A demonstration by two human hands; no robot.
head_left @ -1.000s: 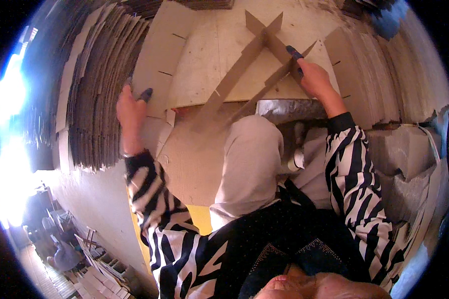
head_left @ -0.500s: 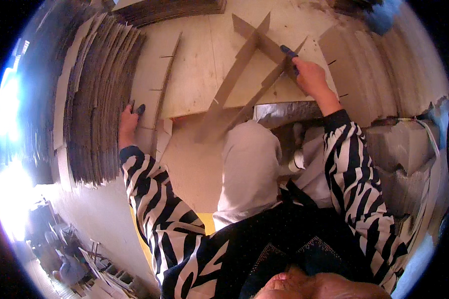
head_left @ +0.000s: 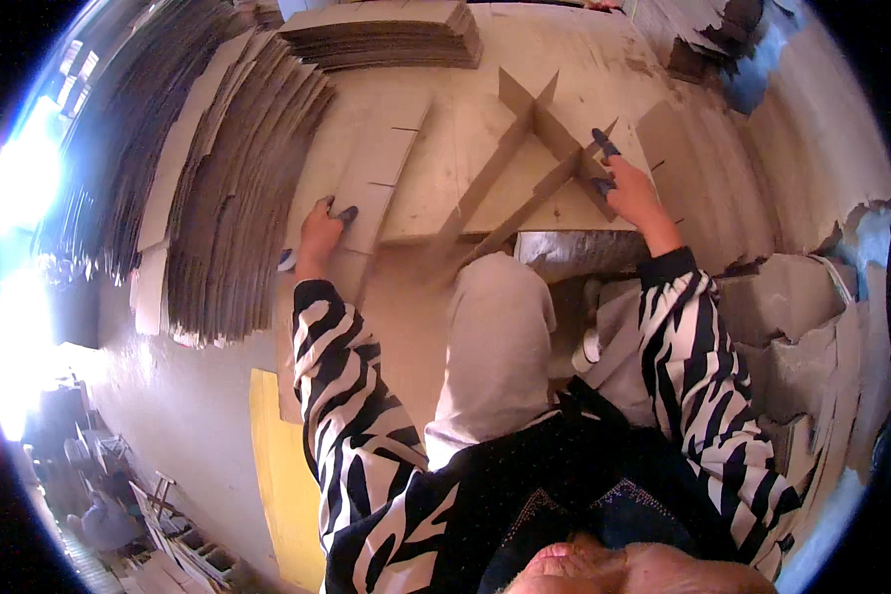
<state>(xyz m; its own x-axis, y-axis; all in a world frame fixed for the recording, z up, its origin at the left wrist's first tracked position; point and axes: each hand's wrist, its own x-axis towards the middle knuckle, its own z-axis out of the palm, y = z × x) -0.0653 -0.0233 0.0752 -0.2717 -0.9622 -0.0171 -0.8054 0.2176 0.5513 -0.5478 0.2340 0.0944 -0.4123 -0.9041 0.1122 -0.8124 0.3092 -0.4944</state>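
Note:
My left hand [head_left: 322, 238] is closed on the lower left edge of a flat, slotted cardboard strip [head_left: 376, 148], its thumb and a finger capped in dark covers. The strip leans over the pale wooden board [head_left: 445, 109], just right of a tall cardboard stack. On the right, my right hand [head_left: 636, 198], also with dark finger covers, grips the right side of a frame of interlocked cardboard strips [head_left: 487, 176]. Those strips stand on edge and cross one another. Their near ends reach toward my knee and look blurred. My right fingertips are partly hidden by the cardboard.
A tall stack of cardboard strips [head_left: 228, 208] stands at left, and another stack [head_left: 386, 42] lies at the back. Slotted cardboard sheets [head_left: 713, 178] are piled at right, above bulky cardboard bundles [head_left: 792, 297]. A yellow panel [head_left: 282, 475] is at lower left.
My left hand has moved right, away from the tall stack, with the slotted strip, whose broad face now shows more. My right hand keeps its hold on the crossed strips. The view has shifted slightly.

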